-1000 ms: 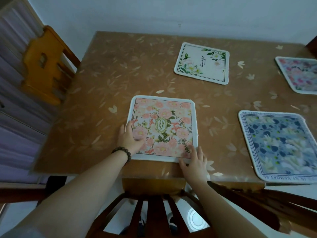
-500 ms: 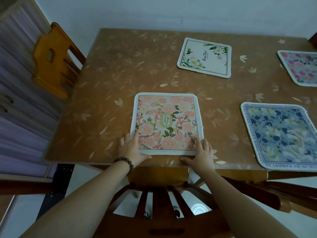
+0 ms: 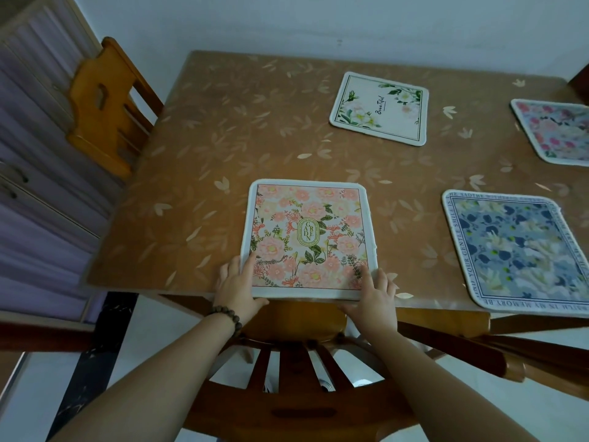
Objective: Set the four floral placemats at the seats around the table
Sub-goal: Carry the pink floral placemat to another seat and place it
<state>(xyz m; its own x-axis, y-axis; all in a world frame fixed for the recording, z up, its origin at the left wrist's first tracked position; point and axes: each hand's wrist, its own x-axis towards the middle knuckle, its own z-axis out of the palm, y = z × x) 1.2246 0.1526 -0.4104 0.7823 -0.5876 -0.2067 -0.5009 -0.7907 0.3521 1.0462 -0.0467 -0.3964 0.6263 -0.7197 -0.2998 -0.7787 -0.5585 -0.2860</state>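
Brown leaf-print table (image 3: 223, 173), white wall behind. The pink mat (image 3: 307, 237) lies at six o'clock, its near edge at the table's rim above a chair (image 3: 296, 390). The green mat (image 3: 379, 108), blue mat (image 3: 516, 250) and a fourth mat (image 3: 554, 132) look placed. The left hand (image 3: 237, 290) and right hand (image 3: 374, 296) rest on the near corners, fingers loosely spread; likely a final straightening.

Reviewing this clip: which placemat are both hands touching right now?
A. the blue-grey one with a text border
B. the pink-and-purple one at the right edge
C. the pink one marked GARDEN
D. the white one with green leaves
C: the left hand and right hand rest on the near corners of the pink GARDEN placemat, which lies at the table's near edge.
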